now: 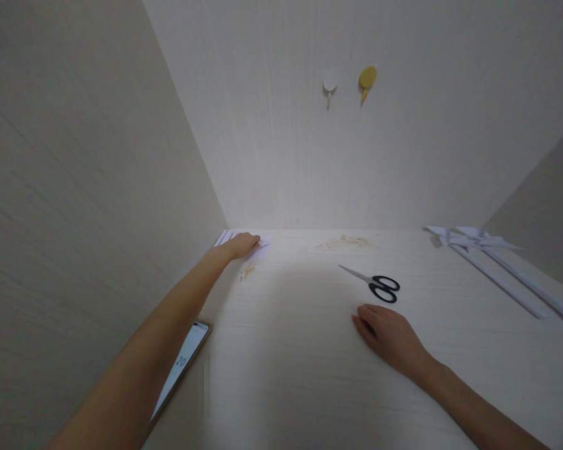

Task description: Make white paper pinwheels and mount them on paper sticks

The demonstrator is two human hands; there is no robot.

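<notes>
"Where is the white paper (263, 251)?"
"At the back, under the left hand (244, 245). The fingers reach it, but I can't tell if they pinch."
"And the right hand (388, 331)?"
"Half curled, with a gap by the thumb. The scissors (370, 280) are near it."
"Any writing?"
"The phone (191, 347) by the left arm (169, 319) says 20."

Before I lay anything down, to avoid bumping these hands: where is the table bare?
Mainly the middle of the table, between the phone and the right hand. A smaller patch lies between the scissors and the white rods. It is crowded at the far left, where the left hand is on white paper by small sticks.
</notes>
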